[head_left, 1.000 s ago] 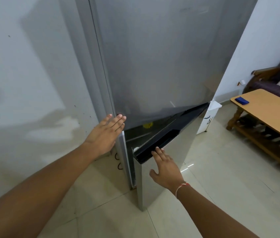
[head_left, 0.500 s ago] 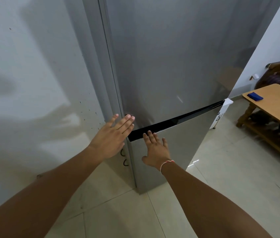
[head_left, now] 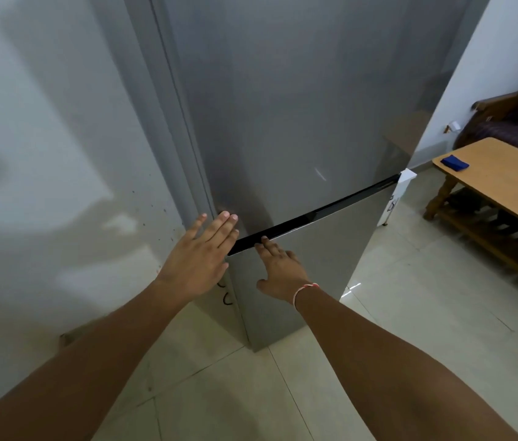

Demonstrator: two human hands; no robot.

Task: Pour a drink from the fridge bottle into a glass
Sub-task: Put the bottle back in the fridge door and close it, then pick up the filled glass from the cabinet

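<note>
A tall grey fridge [head_left: 283,106] fills the middle of the head view. Its lower door [head_left: 308,275] sits flush under a black gap [head_left: 315,211]. My left hand [head_left: 199,254] lies flat with straight fingers on the fridge's left corner, at the bottom of the upper door. My right hand [head_left: 278,267] presses flat on the lower door, fingertips at the black gap. A thread band circles my right wrist. No bottle or glass is in view.
A white wall [head_left: 44,154] stands close on the left. A wooden table [head_left: 502,186] with a small blue object [head_left: 455,162] is at the right, a dark sofa [head_left: 512,128] behind it. A white box [head_left: 397,198] stands behind the fridge's right corner. Pale tiled floor [head_left: 410,313] lies below.
The lower fridge door was ajar a second ago; my right hand has pushed it closed. My left hand has stayed on the fridge's left corner.
</note>
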